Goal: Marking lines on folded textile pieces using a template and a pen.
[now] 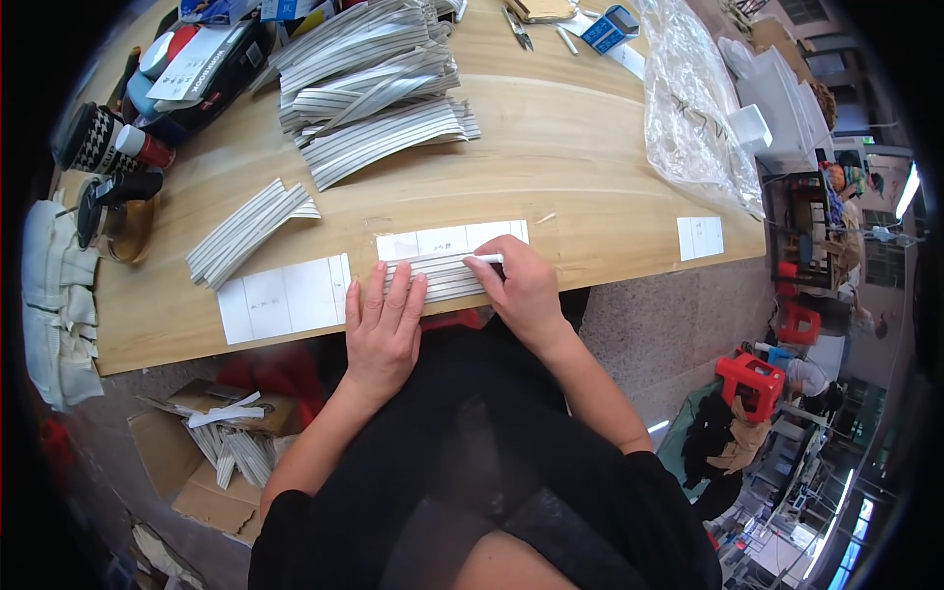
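Observation:
A small row of white, dark-edged strips (444, 277) lies at the table's near edge, over a white paper sheet (423, 242) with ruled lines and some writing. My left hand (385, 320) rests flat on the left end of the strips, its fingers stretched out and slightly apart. In my right hand (526, 290) is a slim white pen-like stick (489, 258), pinched between thumb and fingers. Its left tip is at the top edge of the strips. Whether it is a pen or chalk I cannot tell.
Behind lie large piles of similar strips (383, 84) and a smaller bundle (251, 231). More paper sheets (285, 298) flank the work. A clear plastic bag (698, 108), snips (518, 29) and a glass mug (126, 228) stand around. Below left is a cardboard box (211, 497) with strips.

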`<state>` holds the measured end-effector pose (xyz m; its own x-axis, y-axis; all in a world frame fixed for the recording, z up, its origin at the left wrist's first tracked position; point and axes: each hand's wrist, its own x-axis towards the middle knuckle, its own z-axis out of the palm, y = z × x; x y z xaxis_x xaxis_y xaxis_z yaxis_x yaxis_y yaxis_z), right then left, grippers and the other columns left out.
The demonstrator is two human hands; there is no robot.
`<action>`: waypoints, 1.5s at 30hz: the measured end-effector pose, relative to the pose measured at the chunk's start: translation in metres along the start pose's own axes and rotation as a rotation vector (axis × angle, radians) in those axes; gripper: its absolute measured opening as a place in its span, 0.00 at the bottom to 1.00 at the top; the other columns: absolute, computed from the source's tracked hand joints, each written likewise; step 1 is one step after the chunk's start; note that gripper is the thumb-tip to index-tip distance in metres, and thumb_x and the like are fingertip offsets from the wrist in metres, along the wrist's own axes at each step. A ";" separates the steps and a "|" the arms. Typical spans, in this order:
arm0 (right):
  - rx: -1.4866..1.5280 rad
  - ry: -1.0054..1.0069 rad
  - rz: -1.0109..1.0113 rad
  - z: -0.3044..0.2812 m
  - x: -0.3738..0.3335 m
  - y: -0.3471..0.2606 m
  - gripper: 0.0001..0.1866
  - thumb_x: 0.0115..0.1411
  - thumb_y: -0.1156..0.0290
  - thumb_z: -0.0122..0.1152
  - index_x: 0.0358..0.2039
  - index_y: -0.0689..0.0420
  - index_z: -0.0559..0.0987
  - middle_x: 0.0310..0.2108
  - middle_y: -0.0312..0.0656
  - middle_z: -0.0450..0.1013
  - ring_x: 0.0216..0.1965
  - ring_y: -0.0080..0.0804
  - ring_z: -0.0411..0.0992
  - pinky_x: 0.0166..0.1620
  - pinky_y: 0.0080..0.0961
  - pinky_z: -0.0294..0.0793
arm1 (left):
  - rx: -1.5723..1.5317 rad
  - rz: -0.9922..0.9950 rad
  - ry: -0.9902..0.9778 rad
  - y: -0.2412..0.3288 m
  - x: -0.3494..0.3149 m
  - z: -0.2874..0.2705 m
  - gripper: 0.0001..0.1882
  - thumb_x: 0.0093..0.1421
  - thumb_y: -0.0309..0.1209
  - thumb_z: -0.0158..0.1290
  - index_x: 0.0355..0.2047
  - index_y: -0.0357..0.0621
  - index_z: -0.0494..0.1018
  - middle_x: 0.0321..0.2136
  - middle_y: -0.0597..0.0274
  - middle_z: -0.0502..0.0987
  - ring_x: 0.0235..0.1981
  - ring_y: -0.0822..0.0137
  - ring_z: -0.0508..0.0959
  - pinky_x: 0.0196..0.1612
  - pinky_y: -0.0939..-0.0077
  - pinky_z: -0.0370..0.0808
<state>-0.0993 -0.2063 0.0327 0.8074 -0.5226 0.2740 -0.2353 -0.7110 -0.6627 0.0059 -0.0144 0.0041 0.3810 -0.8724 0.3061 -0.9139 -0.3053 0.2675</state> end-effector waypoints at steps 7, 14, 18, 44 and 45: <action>0.524 0.080 0.221 0.002 0.005 -0.017 0.04 0.67 0.73 0.60 0.38 0.61 0.78 0.30 0.32 0.74 0.31 0.15 0.68 0.34 0.16 0.69 | 0.007 0.001 0.019 0.000 0.001 -0.003 0.28 0.58 0.27 0.55 0.60 0.46 0.71 0.63 0.56 0.69 0.66 0.51 0.66 0.65 0.47 0.59; 0.237 -0.061 0.035 0.028 0.003 -0.021 0.06 0.61 0.74 0.64 0.39 0.60 0.79 0.35 0.45 0.78 0.36 0.38 0.78 0.41 0.27 0.76 | 0.012 0.003 0.034 -0.002 0.001 0.001 0.25 0.59 0.27 0.52 0.59 0.45 0.72 0.62 0.56 0.69 0.66 0.51 0.66 0.65 0.47 0.60; 0.193 -0.066 0.013 0.032 0.002 -0.019 0.06 0.60 0.75 0.64 0.38 0.60 0.79 0.34 0.45 0.78 0.37 0.39 0.79 0.40 0.27 0.76 | 0.017 0.002 0.036 -0.001 0.000 0.002 0.24 0.60 0.28 0.52 0.58 0.44 0.72 0.63 0.56 0.69 0.66 0.52 0.66 0.65 0.47 0.60; 0.259 0.237 0.131 0.028 0.133 0.043 0.10 0.64 0.64 0.62 0.36 0.57 0.82 0.25 0.33 0.75 0.27 0.19 0.69 0.34 0.18 0.69 | 0.258 -0.440 0.336 -0.148 -0.004 -0.062 0.17 0.55 0.23 0.58 0.46 0.39 0.73 0.49 0.48 0.71 0.53 0.44 0.68 0.58 0.51 0.63; 0.110 0.165 0.157 0.028 0.140 0.037 0.10 0.62 0.63 0.63 0.35 0.57 0.82 0.25 0.35 0.76 0.28 0.22 0.72 0.35 0.20 0.71 | 0.268 -0.432 0.336 -0.146 -0.006 -0.066 0.17 0.55 0.23 0.58 0.46 0.39 0.73 0.49 0.48 0.71 0.53 0.44 0.68 0.58 0.51 0.63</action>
<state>0.0200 -0.2928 0.0266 0.6638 -0.6991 0.2658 -0.2832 -0.5639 -0.7758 0.1466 0.0607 0.0235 0.7085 -0.4932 0.5047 -0.6535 -0.7284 0.2057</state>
